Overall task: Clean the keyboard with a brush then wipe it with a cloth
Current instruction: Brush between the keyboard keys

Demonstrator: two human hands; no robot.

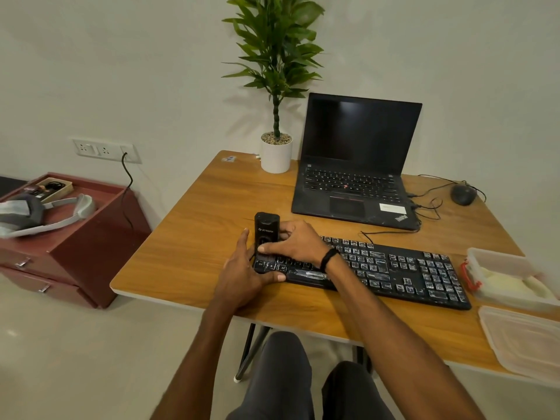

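Observation:
A black keyboard (pixel 403 271) lies across the wooden desk (pixel 194 237). A black, block-shaped cleaning brush tool (pixel 266 230) stands upright over the keyboard's left end. My left hand (pixel 245 274) holds its lower part from the left, thumb lying along the keyboard's front edge. My right hand (pixel 295 241) grips the tool from the right, thumb across its front. The bristles are hidden. A pale cloth (pixel 509 283) lies inside an open clear plastic box (pixel 497 262) at the right edge.
A black laptop (pixel 357 165) stands open behind the keyboard, with a mouse (pixel 463 194) and cables to its right. A potted plant (pixel 276 153) is at the back. The box's lid (pixel 524 341) lies near the desk's front right corner. A red cabinet (pixel 75 237) stands left.

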